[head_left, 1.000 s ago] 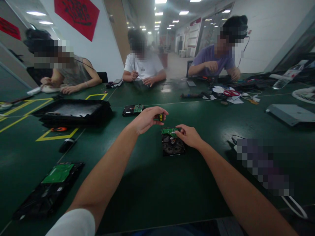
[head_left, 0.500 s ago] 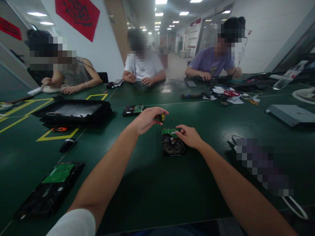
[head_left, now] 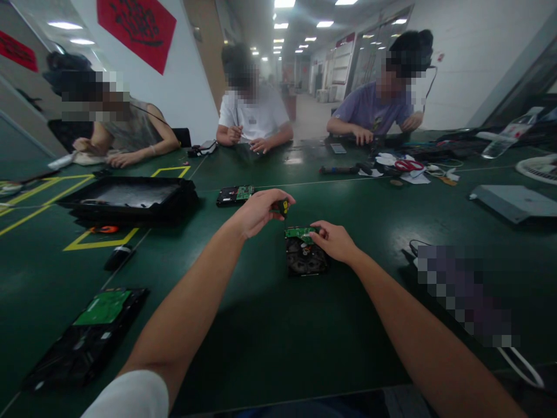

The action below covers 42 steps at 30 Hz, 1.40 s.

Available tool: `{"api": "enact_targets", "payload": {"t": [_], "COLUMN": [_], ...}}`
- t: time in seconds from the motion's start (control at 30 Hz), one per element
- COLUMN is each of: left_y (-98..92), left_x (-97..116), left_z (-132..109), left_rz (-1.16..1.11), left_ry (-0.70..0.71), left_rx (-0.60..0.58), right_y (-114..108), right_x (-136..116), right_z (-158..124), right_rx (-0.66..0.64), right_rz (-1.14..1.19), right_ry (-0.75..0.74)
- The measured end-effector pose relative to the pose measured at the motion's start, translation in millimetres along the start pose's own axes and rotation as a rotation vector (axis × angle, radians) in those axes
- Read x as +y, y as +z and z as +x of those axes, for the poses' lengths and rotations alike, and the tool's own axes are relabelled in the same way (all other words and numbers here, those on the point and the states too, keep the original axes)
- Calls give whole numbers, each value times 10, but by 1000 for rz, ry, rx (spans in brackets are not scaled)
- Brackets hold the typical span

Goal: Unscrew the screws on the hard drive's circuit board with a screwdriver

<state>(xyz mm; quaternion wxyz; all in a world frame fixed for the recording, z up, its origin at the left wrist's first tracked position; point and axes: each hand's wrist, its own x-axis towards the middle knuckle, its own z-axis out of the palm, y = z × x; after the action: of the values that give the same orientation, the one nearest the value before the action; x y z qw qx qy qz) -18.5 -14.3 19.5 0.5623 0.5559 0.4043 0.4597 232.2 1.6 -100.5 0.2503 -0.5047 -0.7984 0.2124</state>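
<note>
My left hand [head_left: 260, 210] is closed round a small screwdriver [head_left: 285, 208] with a black and yellow handle. Its thin shaft points down at the upper left corner of a hard drive [head_left: 306, 261], which lies on the green table. At the drive's far end is a green circuit board [head_left: 300, 233]. My right hand [head_left: 334, 240] grips the far right side of the drive, thumb and fingers at the board's edge. Whether the screwdriver tip touches a screw is too small to tell.
Another hard drive [head_left: 93, 337] lies at the near left, and a third drive [head_left: 235, 195] beyond my left hand. Black trays [head_left: 130, 197] are stacked at left. A grey box [head_left: 517, 203] and red scissors [head_left: 409, 166] lie at right. Several people sit across the table.
The screwdriver handle has turned slightly and shifted a little in my left fingers. My right hand and the drive have stayed in place.
</note>
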Motion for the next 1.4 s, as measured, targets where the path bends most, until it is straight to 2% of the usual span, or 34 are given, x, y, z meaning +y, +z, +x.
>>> {"api": "enact_targets", "payload": {"t": [0.27, 0.5, 0.8, 1.1, 1.4], "left_y": [49, -53, 31, -70, 40], "left_x": [25, -30, -25, -9, -1], "left_z": [-35, 36, -18, 20, -36], "left_rz": [-154, 20, -110, 29, -95], "left_ry": [-65, 14, -36, 20, -53], "left_rx": [-21, 31, -78, -8, -79], "right_y": [-16, -26, -23, -48, -38], "right_x": [-9, -24, -18, -70, -37], "right_z": [-8, -12, -2, -22, -7], "right_rx": [-3, -6, -4, -12, -11], "right_rz": [-10, -4, -5, -14, -9], "right_ry": [0, 5, 7, 19, 9]}}
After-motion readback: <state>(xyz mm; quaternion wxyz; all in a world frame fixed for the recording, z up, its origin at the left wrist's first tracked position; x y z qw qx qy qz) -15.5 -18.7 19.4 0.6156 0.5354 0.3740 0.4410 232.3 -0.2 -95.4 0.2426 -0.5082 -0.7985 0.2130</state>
